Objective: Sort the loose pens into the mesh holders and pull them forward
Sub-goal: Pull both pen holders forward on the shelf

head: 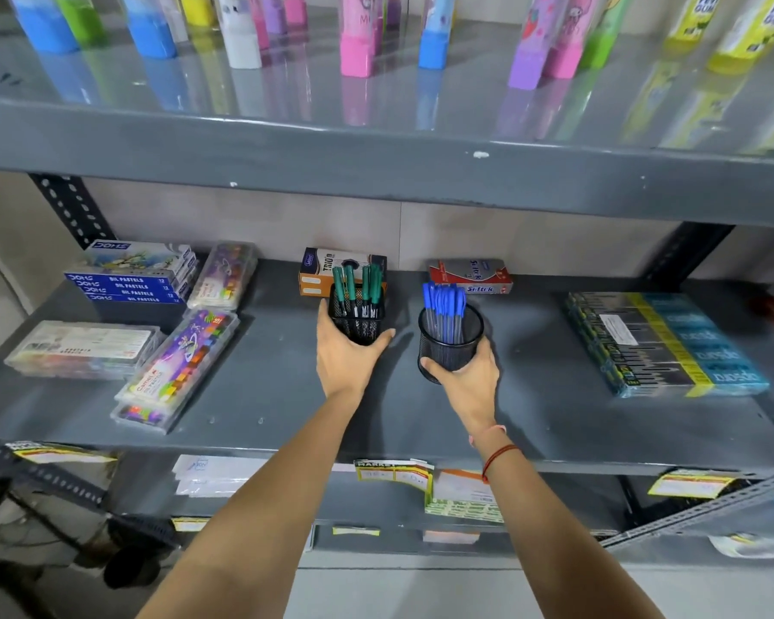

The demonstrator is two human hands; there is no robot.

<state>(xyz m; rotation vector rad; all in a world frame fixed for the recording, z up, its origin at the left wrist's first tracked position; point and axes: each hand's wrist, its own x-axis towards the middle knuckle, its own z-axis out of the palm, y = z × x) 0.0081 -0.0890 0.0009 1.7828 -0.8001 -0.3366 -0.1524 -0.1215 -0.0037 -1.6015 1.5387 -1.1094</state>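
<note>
Two black mesh holders stand on the grey middle shelf [264, 386]. The left holder [356, 321] is squarish and holds several green-capped pens [358, 283]; my left hand [347, 355] wraps around its lower front. The right holder [451, 346] is round and holds several blue-capped pens [443, 306]; my right hand [468, 379] grips its front and underside. The right holder sits a little nearer to me than the left one. No loose pens show on the shelf.
An orange pen box [320, 272] and a red pen box [472, 277] stand behind the holders. Oil pastel boxes [130, 283] and crayon cases [179, 364] fill the left side. A wrapped blue-and-yellow pack [664, 344] lies at right. The upper shelf edge [376, 158] overhangs.
</note>
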